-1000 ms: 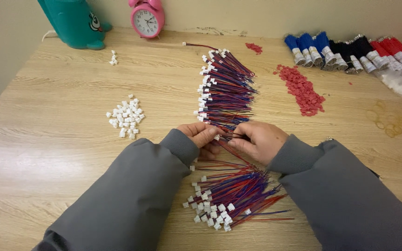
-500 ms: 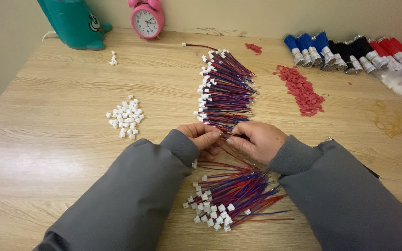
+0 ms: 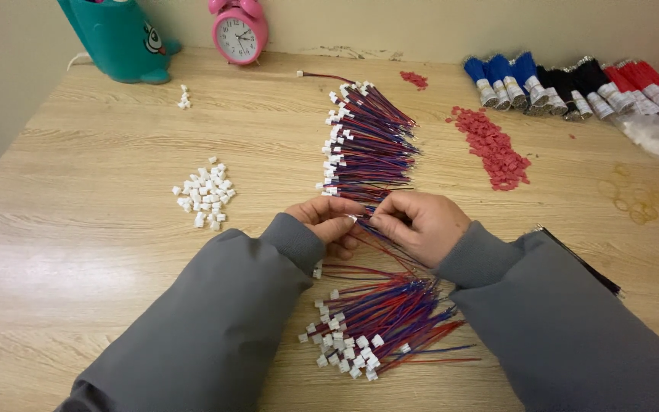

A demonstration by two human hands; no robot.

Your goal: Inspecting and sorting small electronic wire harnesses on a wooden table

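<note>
the left hand [image 3: 328,221] and right hand [image 3: 419,225] are meeting near the middle of the wooden table [image 3: 101,252], both pinching one thin red-and-blue wire lead [image 3: 381,238] with a small white connector [image 3: 352,218] at its tip. it is looking light, limp and easily kinked, best gripped close behind the connector.

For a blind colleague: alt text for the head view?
Left hand and right hand pinch a red-and-blue wire together over a wooden table, between two wire piles; loose white connectors lie left.
</note>
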